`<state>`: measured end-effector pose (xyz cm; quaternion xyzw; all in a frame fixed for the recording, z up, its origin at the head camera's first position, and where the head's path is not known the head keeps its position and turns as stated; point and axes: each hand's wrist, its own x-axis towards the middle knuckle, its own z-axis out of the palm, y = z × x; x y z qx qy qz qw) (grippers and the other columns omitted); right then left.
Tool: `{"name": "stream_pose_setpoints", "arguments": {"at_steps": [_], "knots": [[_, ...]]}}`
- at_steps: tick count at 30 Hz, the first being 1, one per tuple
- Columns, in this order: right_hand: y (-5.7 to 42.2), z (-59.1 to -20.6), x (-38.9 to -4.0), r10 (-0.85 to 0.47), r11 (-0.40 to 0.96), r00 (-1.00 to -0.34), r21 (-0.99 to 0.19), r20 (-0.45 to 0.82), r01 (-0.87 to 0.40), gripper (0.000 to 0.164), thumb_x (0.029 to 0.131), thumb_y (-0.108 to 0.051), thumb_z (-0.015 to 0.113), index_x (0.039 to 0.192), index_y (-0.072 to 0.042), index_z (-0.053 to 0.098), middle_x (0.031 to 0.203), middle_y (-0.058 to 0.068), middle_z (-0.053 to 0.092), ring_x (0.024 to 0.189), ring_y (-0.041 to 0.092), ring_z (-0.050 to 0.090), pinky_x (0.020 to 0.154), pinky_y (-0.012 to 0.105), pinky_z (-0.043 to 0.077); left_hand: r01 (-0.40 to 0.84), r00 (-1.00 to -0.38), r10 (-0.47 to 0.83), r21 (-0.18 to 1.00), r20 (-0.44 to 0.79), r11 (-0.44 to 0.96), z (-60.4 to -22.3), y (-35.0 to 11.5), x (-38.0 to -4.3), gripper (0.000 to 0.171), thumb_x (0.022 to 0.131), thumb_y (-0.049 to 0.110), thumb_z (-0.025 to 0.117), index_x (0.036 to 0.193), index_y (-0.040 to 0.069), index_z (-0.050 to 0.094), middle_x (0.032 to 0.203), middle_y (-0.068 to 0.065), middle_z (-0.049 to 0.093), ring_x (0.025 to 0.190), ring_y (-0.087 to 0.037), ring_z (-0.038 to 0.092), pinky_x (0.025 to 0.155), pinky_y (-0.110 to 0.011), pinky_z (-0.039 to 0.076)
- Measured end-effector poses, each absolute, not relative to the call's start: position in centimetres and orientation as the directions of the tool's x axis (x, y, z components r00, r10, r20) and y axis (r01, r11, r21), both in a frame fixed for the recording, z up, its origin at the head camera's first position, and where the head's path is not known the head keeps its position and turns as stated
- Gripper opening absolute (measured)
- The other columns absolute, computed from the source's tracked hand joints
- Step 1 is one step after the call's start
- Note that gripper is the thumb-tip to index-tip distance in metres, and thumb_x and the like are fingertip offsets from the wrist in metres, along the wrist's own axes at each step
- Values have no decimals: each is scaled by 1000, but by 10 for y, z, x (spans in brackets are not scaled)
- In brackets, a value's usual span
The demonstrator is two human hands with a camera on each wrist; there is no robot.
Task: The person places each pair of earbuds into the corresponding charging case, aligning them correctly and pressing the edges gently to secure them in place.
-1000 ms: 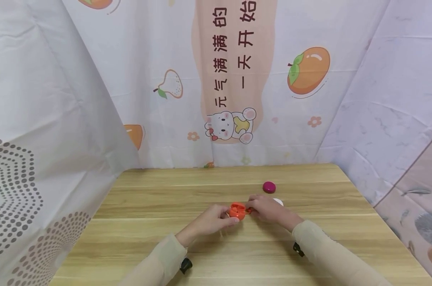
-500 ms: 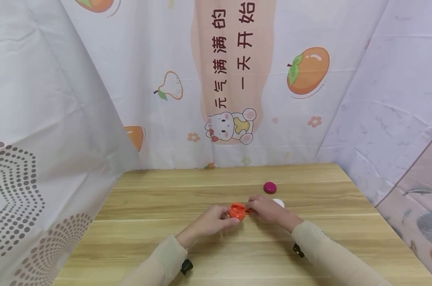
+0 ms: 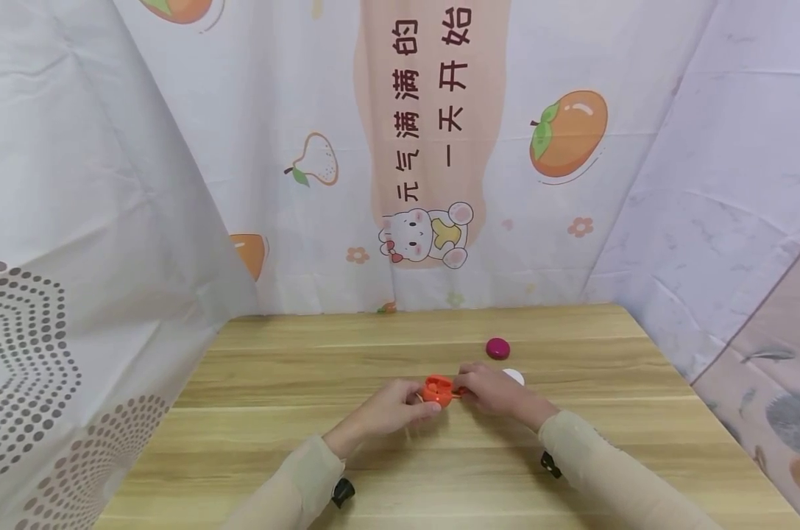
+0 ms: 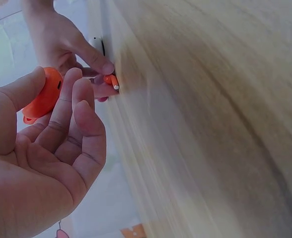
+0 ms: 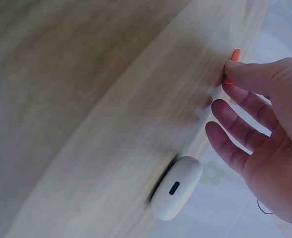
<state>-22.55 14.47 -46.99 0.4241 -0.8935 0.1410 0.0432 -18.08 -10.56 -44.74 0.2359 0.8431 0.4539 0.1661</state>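
Observation:
My left hand (image 3: 391, 405) holds an orange earbud case (image 3: 436, 393) between thumb and fingers, low over the middle of the table. Its lid is up, and an orange shape sits inside, too small to make out fully. Just right of the case, my right hand (image 3: 491, 387) pinches a loose orange earbud (image 4: 114, 82) by thumb and index finger; its stem has a pale tip. The earbud (image 5: 235, 54) is close to the tabletop in the right wrist view, while the other fingers of that hand are loosely bent.
A white case (image 5: 177, 188) with a dark port lies beside my right hand, partly hidden by it in the head view. Farther back is a round magenta case (image 3: 497, 348). The wooden table (image 3: 307, 353) meets a printed curtain (image 3: 294, 243) at its back edge.

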Motion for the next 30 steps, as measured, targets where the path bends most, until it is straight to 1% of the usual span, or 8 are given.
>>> {"name": "stream_pose_setpoints", "arguments": {"at_steps": [4, 7, 11, 15, 19, 22, 25, 30], "knots": [[146, -471, -227, -749, 597, -634, -217, 192, -772, 15, 87, 1, 76, 97, -11, 76, 86, -1, 61, 77, 13, 57, 74, 34, 54, 248, -831, 552, 847, -63, 470, -447, -105, -182, 19, 98, 36, 69, 99, 17, 71, 84, -15, 70, 76, -33, 65, 56, -24, 46], [147, -472, -228, -748, 599, -635, -214, 194, -772, 14, 88, 0, 76, 97, -11, 75, 86, -1, 61, 77, 13, 57, 74, 34, 54, 247, -832, 551, 851, -59, 464, -447, -105, -182, 18, 98, 36, 69, 99, 17, 71, 83, -15, 70, 78, -35, 66, 57, -24, 47], [148, -472, -228, -751, 592, -626, -204, 210, -780, 14, 88, -1, 76, 97, -12, 75, 86, -1, 61, 77, 12, 57, 74, 33, 54, 258, -831, 554, 848, -50, 463, -448, -104, -182, 18, 98, 35, 70, 98, 17, 71, 82, -15, 71, 74, -30, 66, 56, -23, 46], [147, -472, -226, -759, 579, -613, -202, 218, -790, 12, 89, -2, 76, 98, -9, 75, 87, 1, 61, 77, 13, 57, 73, 34, 54, 257, -834, 549, 841, -55, 475, -449, -104, -182, 18, 98, 35, 70, 96, 17, 71, 81, -14, 70, 66, -17, 60, 53, -22, 43], [146, -474, -226, -744, 600, -636, -216, 202, -770, 11, 91, -3, 75, 101, -8, 75, 89, 1, 63, 78, 13, 57, 76, 33, 54, 252, -837, 544, 839, -62, 483, -449, -105, -181, 19, 97, 36, 70, 96, 18, 70, 79, -11, 69, 61, -8, 53, 52, -22, 41], [145, -475, -226, -735, 613, -648, -213, 201, -761, 11, 90, -3, 76, 100, -9, 75, 88, 1, 63, 78, 13, 58, 75, 33, 54, 246, -836, 545, 843, -65, 478, -449, -104, -181, 19, 97, 36, 71, 96, 17, 70, 79, -12, 69, 59, -6, 51, 51, -22, 40], [145, -475, -226, -733, 616, -649, -204, 204, -761, 10, 90, -4, 76, 98, -9, 75, 87, 0, 63, 77, 13, 58, 73, 33, 54, 236, -837, 544, 851, -68, 470, -450, -104, -181, 19, 97, 35, 70, 96, 17, 70, 80, -15, 69, 60, -7, 51, 52, -22, 40], [145, -472, -226, -733, 616, -649, -206, 203, -760, 9, 92, -6, 74, 101, -9, 74, 89, 1, 65, 79, 15, 61, 74, 33, 55, 241, -837, 544, 851, -62, 467, -450, -105, -183, 18, 98, 35, 70, 96, 17, 71, 81, -15, 70, 63, -13, 56, 52, -22, 41]]}}
